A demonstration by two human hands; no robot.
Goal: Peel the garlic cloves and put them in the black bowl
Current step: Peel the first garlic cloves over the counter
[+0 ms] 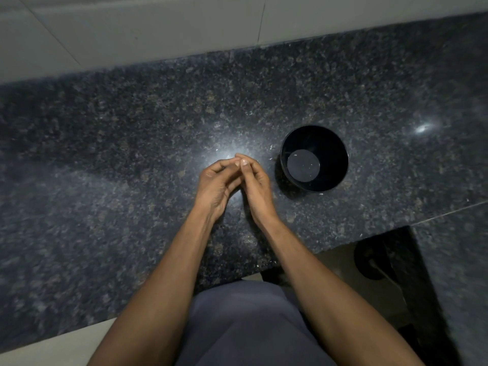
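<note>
Above the dark counter our left hand and right hand meet fingertip to fingertip; any clove is hidden, so we cannot tell their grip. Black bowl sits just right; we should peel close beside it.

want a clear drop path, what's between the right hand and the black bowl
In the head view, only bare granite counter with a few tiny white flecks lies between the right hand and the black bowl.

From my feed I can read no text, label, brand or number anywhere, not on the bowl nor the desk.
</note>
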